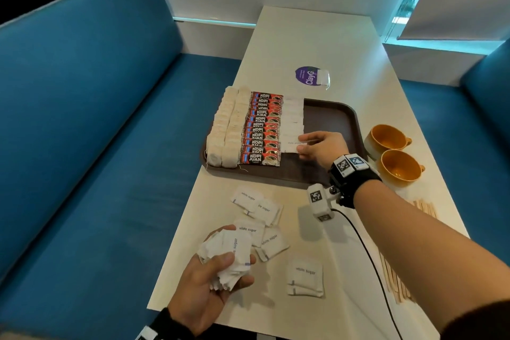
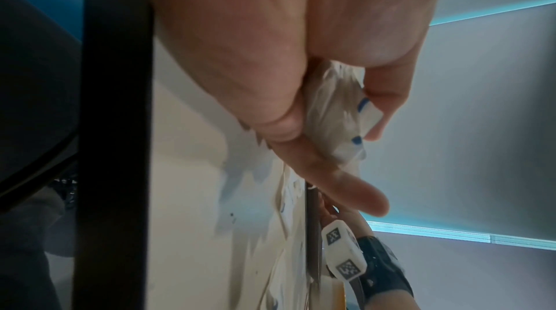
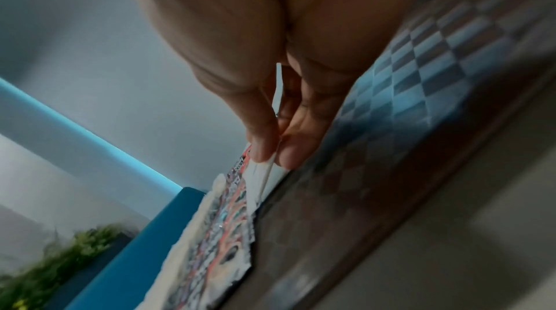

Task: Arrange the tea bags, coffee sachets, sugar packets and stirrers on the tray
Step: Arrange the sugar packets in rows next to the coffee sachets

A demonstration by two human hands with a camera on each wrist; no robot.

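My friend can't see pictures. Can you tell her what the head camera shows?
A right hand lays a sugar packet on a brown tray beside rows of coffee sachets and tea bags. The left hand grips more packets above a white table.

Two orange mugs (image 1: 392, 152) sat side by side on the white table (image 1: 317, 41), right of the tray. Purple ClayGo sticker (image 1: 307, 76) lay farther back. Blue bench seating (image 1: 82, 119) ran alongside.
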